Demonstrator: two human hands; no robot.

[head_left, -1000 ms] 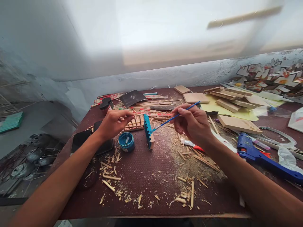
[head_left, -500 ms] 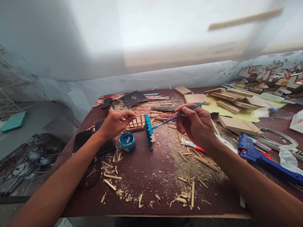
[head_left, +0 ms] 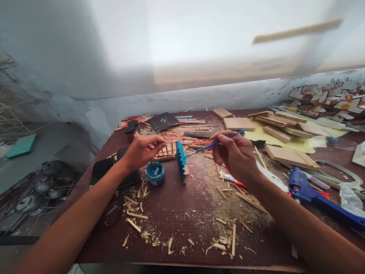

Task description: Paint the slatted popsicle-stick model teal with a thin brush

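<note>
My left hand (head_left: 145, 150) pinches a thin wooden stick that leads to a small wooden piece (head_left: 181, 161) with a notched edge. Blue paint covers most of that piece; its lower end is bare wood. Between the fingers of my right hand (head_left: 232, 150) is a thin blue paintbrush (head_left: 215, 143), its tip touching the painted face. An open jar of blue paint (head_left: 155, 173) stands just below my left hand, with something pale inside it. Behind the stick lies a slatted wooden frame (head_left: 165, 152).
Wood shavings and stick offcuts litter the dark red table (head_left: 176, 217). A blue glue gun (head_left: 308, 190) lies at the right, near wooden blocks (head_left: 291, 156). Dark-lidded jars (head_left: 131, 130) and sandpaper (head_left: 163, 121) sit at the back left.
The view has shifted slightly, moving the table things a little right and down. Both hands keep their holds, and the brush tip remains on the painted piece.
</note>
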